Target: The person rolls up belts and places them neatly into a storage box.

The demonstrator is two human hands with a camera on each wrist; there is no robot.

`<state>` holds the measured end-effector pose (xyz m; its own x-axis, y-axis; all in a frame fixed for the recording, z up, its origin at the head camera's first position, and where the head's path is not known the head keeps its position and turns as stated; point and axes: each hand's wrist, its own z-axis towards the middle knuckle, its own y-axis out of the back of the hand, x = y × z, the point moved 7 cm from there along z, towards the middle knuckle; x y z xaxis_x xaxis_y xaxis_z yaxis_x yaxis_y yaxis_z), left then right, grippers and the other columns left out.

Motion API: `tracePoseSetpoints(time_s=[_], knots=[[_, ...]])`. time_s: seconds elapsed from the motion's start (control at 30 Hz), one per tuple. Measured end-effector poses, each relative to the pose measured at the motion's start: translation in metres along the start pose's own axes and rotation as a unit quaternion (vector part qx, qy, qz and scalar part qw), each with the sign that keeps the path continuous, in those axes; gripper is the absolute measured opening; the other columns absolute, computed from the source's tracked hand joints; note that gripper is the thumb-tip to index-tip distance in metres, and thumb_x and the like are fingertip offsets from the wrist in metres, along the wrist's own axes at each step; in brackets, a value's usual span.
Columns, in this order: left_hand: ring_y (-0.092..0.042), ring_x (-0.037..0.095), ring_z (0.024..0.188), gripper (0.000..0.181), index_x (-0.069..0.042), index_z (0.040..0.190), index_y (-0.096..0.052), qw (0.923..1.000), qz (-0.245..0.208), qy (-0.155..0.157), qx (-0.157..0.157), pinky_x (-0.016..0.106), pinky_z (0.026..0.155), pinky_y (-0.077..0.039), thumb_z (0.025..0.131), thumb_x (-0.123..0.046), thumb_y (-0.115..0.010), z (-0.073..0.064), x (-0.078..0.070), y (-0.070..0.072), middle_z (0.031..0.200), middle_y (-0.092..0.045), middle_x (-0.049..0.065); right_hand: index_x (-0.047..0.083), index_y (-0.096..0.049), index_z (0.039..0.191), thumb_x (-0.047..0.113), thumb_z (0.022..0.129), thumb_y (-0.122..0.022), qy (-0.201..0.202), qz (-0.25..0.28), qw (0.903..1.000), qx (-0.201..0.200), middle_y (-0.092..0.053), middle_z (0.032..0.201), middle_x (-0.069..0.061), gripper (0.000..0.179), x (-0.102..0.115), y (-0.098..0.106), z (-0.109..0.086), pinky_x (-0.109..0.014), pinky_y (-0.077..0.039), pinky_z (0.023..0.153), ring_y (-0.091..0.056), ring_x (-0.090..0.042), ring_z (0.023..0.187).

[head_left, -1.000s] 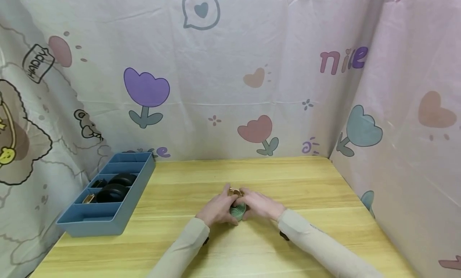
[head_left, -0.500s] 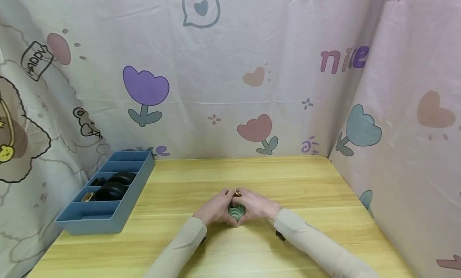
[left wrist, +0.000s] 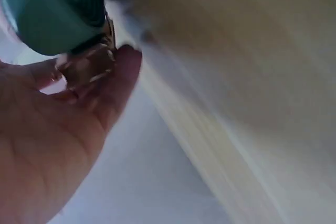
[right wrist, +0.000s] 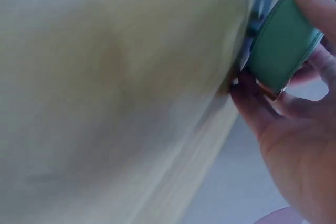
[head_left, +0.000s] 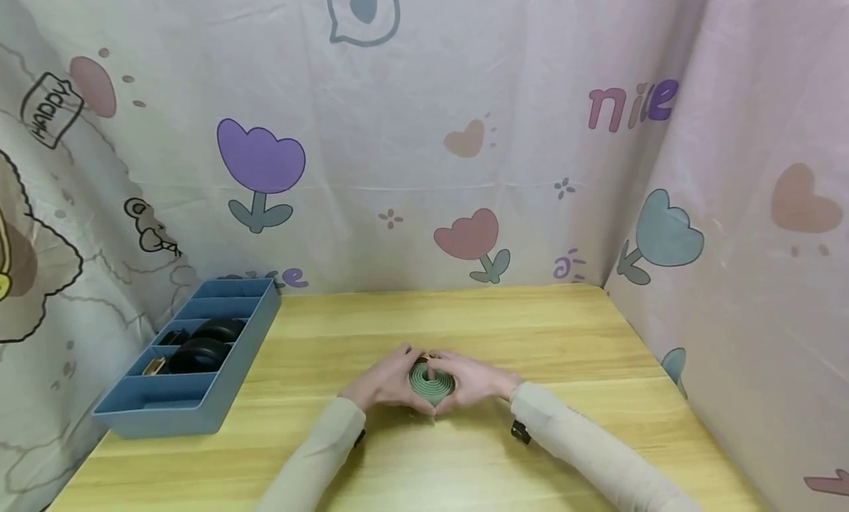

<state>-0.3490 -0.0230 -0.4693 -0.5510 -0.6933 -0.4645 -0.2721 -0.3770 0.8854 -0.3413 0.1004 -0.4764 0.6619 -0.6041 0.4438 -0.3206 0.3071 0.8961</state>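
Note:
A green belt [head_left: 432,391], wound into a round coil, is held at the middle of the table in the head view, its spiral edge facing up. My left hand [head_left: 388,380] curls round its left side and my right hand [head_left: 479,380] round its right. Thumbs and fingertips meet about the coil's near and far sides. In the left wrist view, the gold buckle [left wrist: 89,67] lies against the coil between the fingers. The smooth outer face of the belt [right wrist: 283,45] shows between thumb and fingers in the right wrist view.
On the left stands a blue divided box [head_left: 242,383]. Two black coiled belts [head_left: 199,356] lie in its middle compartments, one with a gold buckle [head_left: 155,365]. Wooden tabletop [head_left: 530,328] surrounds the hands, and a printed curtain [head_left: 371,129] hangs behind.
The gold buckle stood up beyond the coil and is now mostly hidden behind the fingers. Both hands have closed in around the coil, which shows its full spiral more flatly.

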Motion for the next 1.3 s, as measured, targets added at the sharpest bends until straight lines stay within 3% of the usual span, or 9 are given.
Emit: tracePoseSetpoints(time_s=[0.17, 0.3, 0.4, 0.63, 0.77, 0.93, 1.07, 1.2, 1.3], knots=[[-0.055, 0.019, 0.107, 0.11, -0.009, 0.148, -0.037, 0.9925, -0.118, 0.019, -0.026, 0.036, 0.087, -0.051, 0.063, -0.06, -0.085, -0.007, 0.008, 0.017, 0.132, -0.052, 0.01, 0.028, -0.053, 0.107, 0.036, 0.079, -0.077, -0.017, 0.146, 0.9891, -0.008, -0.059, 0.116, 0.004, 0.038, -0.003, 0.004, 0.001, -0.031, -0.049, 0.086, -0.056, -0.012, 0.103], [-0.058, 0.018, 0.101, 0.1, -0.015, 0.148, -0.037, 0.9831, -0.17, 0.013, -0.067, 0.034, 0.081, -0.052, 0.068, -0.055, -0.083, -0.01, 0.009, 0.031, 0.126, -0.058, 0.01, 0.025, -0.053, 0.113, 0.032, 0.082, -0.072, -0.022, 0.256, 0.966, -0.023, -0.06, 0.113, 0.001, 0.037, 0.0, 0.01, 0.004, -0.035, -0.049, 0.087, -0.057, -0.016, 0.104], [-0.058, 0.019, 0.094, 0.088, -0.023, 0.143, -0.045, 0.9782, -0.189, 0.009, -0.085, 0.034, 0.075, -0.052, 0.07, -0.052, -0.083, -0.013, 0.007, 0.037, 0.119, -0.061, 0.007, 0.024, -0.053, 0.117, 0.031, 0.083, -0.07, -0.014, 0.293, 0.9558, -0.027, -0.06, 0.115, -0.001, 0.039, 0.006, 0.014, 0.007, -0.037, -0.049, 0.091, -0.058, -0.018, 0.109], [-0.054, 0.016, 0.096, 0.059, -0.033, 0.122, -0.06, 0.9832, -0.12, -0.024, -0.135, 0.03, 0.07, -0.049, 0.072, -0.058, -0.079, -0.025, -0.002, 0.047, 0.118, -0.059, -0.004, 0.019, -0.053, 0.119, 0.028, 0.083, -0.071, -0.002, 0.321, 0.9469, -0.016, -0.058, 0.122, 0.0, 0.042, 0.016, 0.014, 0.013, -0.032, -0.046, 0.1, -0.056, -0.015, 0.118], [-0.052, 0.013, 0.088, 0.048, -0.032, 0.111, -0.062, 0.9813, -0.12, -0.027, -0.148, 0.026, 0.068, -0.048, 0.073, -0.056, -0.079, -0.03, -0.005, 0.051, 0.108, -0.057, -0.007, 0.02, -0.054, 0.12, 0.026, 0.085, -0.072, -0.006, 0.337, 0.9414, -0.017, -0.06, 0.122, 0.001, 0.039, 0.021, 0.013, 0.013, -0.031, -0.047, 0.099, -0.058, -0.014, 0.118], [-0.052, 0.014, 0.088, 0.047, -0.03, 0.107, -0.064, 0.9783, -0.122, 0.0, -0.167, 0.028, 0.069, -0.049, 0.071, -0.055, -0.081, -0.037, 0.001, 0.062, 0.106, -0.058, -0.005, 0.025, -0.055, 0.131, 0.03, 0.088, -0.073, -0.003, 0.296, 0.9531, -0.062, -0.058, 0.132, 0.004, 0.047, 0.027, 0.017, 0.014, -0.032, -0.047, 0.1, -0.058, -0.013, 0.119], [-0.053, 0.017, 0.089, 0.049, -0.024, 0.108, -0.064, 0.9757, -0.123, 0.021, -0.18, 0.03, 0.069, -0.049, 0.072, -0.052, -0.082, -0.045, 0.01, 0.073, 0.108, -0.059, 0.001, 0.022, -0.052, 0.139, 0.035, 0.095, -0.064, 0.001, 0.219, 0.9678, -0.125, -0.055, 0.14, 0.001, 0.048, 0.022, 0.027, 0.014, -0.039, -0.046, 0.102, -0.055, -0.019, 0.123], [-0.055, 0.019, 0.089, 0.049, -0.024, 0.11, -0.063, 0.9754, -0.119, 0.04, -0.181, 0.031, 0.07, -0.049, 0.073, -0.05, -0.082, -0.055, 0.02, 0.084, 0.11, -0.059, 0.003, 0.019, -0.052, 0.14, 0.039, 0.1, -0.054, -0.048, 0.136, 0.9736, -0.177, -0.056, 0.141, 0.003, 0.045, 0.003, 0.036, 0.007, -0.043, -0.044, 0.105, -0.053, -0.02, 0.129], [-0.055, 0.02, 0.091, 0.05, -0.024, 0.11, -0.063, 0.9752, -0.113, 0.055, -0.183, 0.031, 0.07, -0.049, 0.072, -0.051, -0.082, -0.062, 0.027, 0.089, 0.113, -0.06, 0.004, 0.023, -0.054, 0.139, 0.044, 0.1, -0.052, -0.103, 0.074, 0.9698, -0.209, -0.056, 0.141, 0.005, 0.045, -0.013, 0.043, -0.002, -0.043, -0.041, 0.108, -0.053, -0.019, 0.13]])
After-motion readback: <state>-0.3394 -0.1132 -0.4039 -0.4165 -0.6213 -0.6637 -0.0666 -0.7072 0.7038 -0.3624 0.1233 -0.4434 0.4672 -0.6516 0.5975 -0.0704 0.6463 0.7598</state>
